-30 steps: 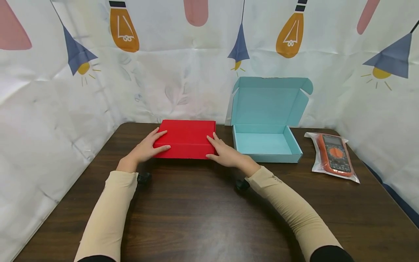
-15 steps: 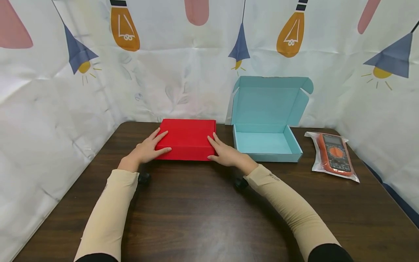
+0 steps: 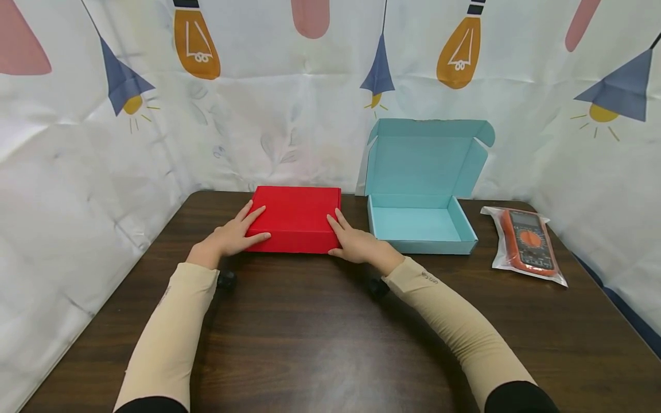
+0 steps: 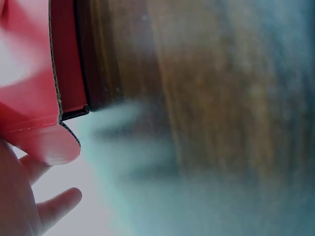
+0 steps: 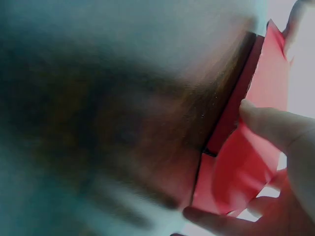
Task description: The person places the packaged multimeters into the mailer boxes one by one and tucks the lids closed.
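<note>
A red cardboard box [image 3: 296,207] lies at the back of the table, lid down. My left hand [image 3: 232,235] holds its left front corner, fingers spread over the lid, thumb along the front. On the opposite corner, my right hand [image 3: 356,242] has its fingers on the lid and its thumb low at the front. In the left wrist view the lid's front flap [image 4: 27,73] stands out from the wall, with a rounded tab [image 4: 56,145] jutting sideways. The right wrist view shows my thumb [image 5: 268,123] on the flap, other fingers around the side tab [image 5: 241,172].
Right of the red box stands a light blue cardboard box [image 3: 423,248] with its lid raised. Farther right lies an orange multimeter [image 3: 531,241] in a clear plastic bag. A printed white cloth [image 3: 320,137] hangs behind the dark wooden table [image 3: 299,338].
The red lid's front edge has come slightly down and toward me, both hands moving with it. The blue box and the bagged multimeter have stayed put.
</note>
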{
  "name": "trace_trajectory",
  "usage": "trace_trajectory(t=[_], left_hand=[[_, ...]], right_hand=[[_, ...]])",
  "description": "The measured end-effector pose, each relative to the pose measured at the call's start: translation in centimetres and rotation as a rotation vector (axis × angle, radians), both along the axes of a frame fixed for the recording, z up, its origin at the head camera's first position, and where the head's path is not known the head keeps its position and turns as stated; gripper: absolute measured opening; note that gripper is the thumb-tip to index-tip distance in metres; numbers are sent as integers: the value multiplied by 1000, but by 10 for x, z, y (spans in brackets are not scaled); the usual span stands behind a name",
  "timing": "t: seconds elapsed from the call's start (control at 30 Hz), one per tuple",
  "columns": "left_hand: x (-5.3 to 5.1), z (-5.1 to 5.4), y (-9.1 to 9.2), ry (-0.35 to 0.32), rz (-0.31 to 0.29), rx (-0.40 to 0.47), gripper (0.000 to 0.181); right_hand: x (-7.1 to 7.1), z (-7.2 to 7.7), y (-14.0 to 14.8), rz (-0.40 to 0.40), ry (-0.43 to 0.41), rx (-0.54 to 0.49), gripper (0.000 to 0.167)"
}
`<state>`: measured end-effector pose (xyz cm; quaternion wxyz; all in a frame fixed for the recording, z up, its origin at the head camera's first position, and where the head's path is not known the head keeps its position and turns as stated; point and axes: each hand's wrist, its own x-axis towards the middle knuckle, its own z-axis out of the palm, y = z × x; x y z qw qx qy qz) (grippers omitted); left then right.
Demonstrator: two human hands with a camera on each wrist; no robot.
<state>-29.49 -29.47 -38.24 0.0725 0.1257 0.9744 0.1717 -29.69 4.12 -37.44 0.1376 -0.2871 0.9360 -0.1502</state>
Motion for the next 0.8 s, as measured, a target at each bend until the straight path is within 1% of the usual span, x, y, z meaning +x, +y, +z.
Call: trace_trajectory(t=[0.1,0.17,0.33,0.47,0.53,0.63,0.7,0.8], left_hand=[[1,1,-1,-20,-4,36,91],[0,1,-1,-32,-10,58,91],[-1,2,-2,-42,-27,82,90],[0,3,-3,-48,-28,98,90],[-1,3,-2,-61,-24,139,90],[-2,3,-1,-79,-23,219,92],[-3,2,0,-91,-21,267,94],[-3,3,-1,-101,-16,293,96]], right_hand=[[0,0,6,11,-12,-63,97],[3,2,10,18,-11,-87,94],[18,10,19,37,-3,-97,87],[31,14,23,29,-15,-127,86],[35,14,26,15,-47,-154,86],[38,9,32,-13,-128,-222,87],[38,5,36,-31,-187,-284,87],[37,-1,37,-56,-275,-397,86]])
